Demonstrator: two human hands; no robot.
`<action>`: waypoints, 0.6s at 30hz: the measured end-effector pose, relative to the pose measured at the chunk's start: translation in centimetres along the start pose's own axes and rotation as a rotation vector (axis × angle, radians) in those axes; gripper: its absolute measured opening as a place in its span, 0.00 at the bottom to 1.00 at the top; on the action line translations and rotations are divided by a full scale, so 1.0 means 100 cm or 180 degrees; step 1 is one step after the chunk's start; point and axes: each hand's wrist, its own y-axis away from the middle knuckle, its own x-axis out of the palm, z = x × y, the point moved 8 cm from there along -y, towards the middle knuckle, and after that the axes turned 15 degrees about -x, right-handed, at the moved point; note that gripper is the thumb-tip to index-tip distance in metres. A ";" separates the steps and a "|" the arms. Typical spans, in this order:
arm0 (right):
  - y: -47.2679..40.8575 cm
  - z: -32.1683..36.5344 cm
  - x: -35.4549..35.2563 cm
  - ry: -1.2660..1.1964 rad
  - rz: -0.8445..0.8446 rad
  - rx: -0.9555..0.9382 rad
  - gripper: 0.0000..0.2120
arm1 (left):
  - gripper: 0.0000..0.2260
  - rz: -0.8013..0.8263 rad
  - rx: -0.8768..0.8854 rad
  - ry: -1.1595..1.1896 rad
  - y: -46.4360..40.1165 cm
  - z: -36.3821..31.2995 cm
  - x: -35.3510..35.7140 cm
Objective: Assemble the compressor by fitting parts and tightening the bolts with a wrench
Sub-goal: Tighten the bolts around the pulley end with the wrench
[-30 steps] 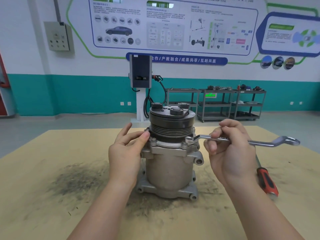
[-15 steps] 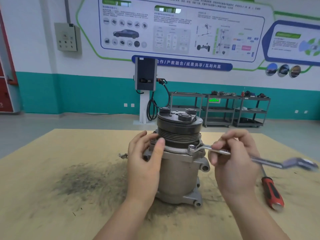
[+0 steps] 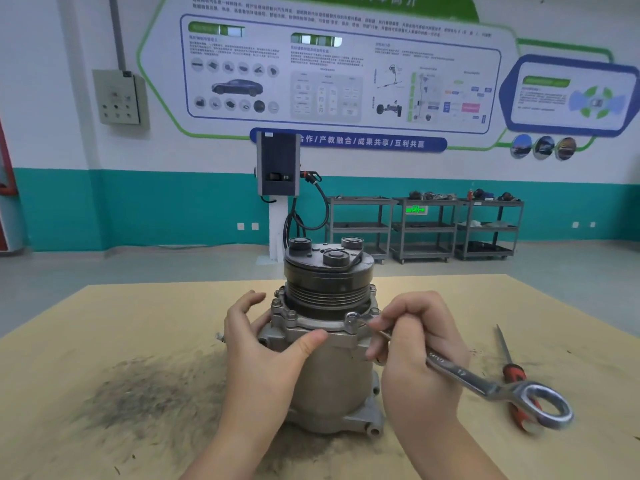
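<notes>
Compressor [image 3: 329,358] is standing upright near the middle of the tan table [image 3: 104,427], black grooved pulley [image 3: 327,289] on top, mounting feet resting on the board. Dark smudge of filings [image 3: 145,393] is spreading over the table left of the base.

Left hand [image 3: 263,351] is bracing the housing from its left side: thumb lying across the front just under the flange, fingers curving loosely round the far side, upper fingertips standing a little off the metal. Not a tight clasp; a steadying hold.

Right hand [image 3: 415,348] is gripping the wrench [image 3: 460,374], fingers curled round the shank near its working end. That end is sitting on a flange bolt [image 3: 351,320] at the front right of the flange, just beside the pulley's lower edge. The shank is running down and to the right, toward the camera, with the ring end hanging free above the table.

Red-handled screwdriver [image 3: 512,372] is lying on the table to the right, its handle passing under the ring end; whether the two are touching, cannot tell.

Table's far edge is running behind the compressor, well apart from it. Open board is lying on both sides and in front. Beyond it: bare grey floor, a charging post [image 3: 278,164], grey shelf carts [image 3: 426,226] against the teal wall.
</notes>
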 end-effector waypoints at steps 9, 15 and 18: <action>-0.017 -0.025 -0.018 -0.0883 -0.0565 0.0688 0.15 | 0.34 -0.0569 0.0169 -0.0311 0.031 -0.006 0.004; -0.013 -0.073 -0.035 -0.1241 -0.0945 0.1932 0.09 | 0.50 -0.0495 0.0301 -0.1057 0.027 -0.010 0.005; -0.011 -0.080 -0.034 -0.1303 -0.0967 0.2054 0.08 | 0.49 -0.0170 0.0109 -0.0989 0.016 -0.002 0.006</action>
